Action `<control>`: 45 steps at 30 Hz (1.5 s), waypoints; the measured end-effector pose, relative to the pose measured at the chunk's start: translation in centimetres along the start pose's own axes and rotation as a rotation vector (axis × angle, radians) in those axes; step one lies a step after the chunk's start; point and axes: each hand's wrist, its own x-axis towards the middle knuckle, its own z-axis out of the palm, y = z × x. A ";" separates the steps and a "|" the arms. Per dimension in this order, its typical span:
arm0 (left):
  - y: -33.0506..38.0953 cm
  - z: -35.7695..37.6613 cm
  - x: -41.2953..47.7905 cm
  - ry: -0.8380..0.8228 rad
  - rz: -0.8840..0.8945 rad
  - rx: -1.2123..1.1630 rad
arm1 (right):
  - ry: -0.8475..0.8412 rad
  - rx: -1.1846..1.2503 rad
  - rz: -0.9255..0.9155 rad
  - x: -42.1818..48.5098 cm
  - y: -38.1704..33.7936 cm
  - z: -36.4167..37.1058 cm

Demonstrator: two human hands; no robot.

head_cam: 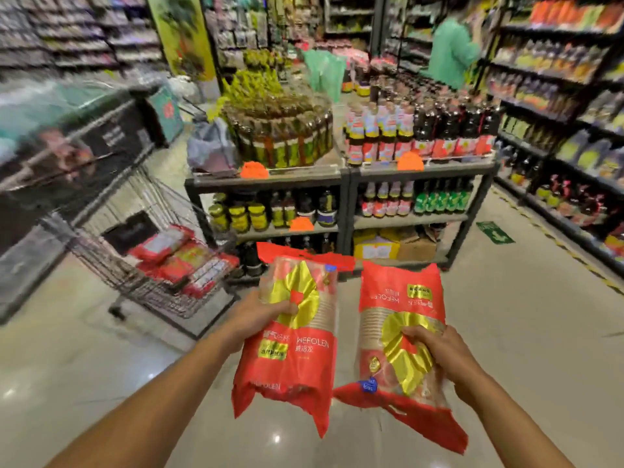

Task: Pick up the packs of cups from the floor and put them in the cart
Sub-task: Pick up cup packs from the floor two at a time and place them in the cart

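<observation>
I hold two red-and-gold packs of cups in the air over the shop floor. My left hand point(251, 319) grips the left pack point(297, 346) at its side. My right hand point(439, 352) grips the right pack point(398, 339), which is turned upside down. The wire cart point(111, 265) stands to the left of my hands, a short way ahead. Several more red packs point(182, 258) lie inside its basket.
A low grey display rack point(347, 184) loaded with bottles and jars stands straight ahead. Tall stocked shelves point(560, 113) line the right side of the aisle. A person in a green top point(450, 52) stands at the back. The glossy floor point(526, 315) stretches to my right.
</observation>
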 end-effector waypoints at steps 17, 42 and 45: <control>-13.2 -38.1 2.8 0.311 -0.131 -0.152 | -0.383 -0.011 -0.026 7.3 -13.5 41.4; -12.0 -65.3 51.7 -0.033 -0.181 0.060 | -0.049 0.101 0.244 36.9 -21.9 72.5; -13.9 -65.1 57.7 -0.102 -0.171 0.117 | 0.080 0.064 0.370 39.9 -18.9 76.0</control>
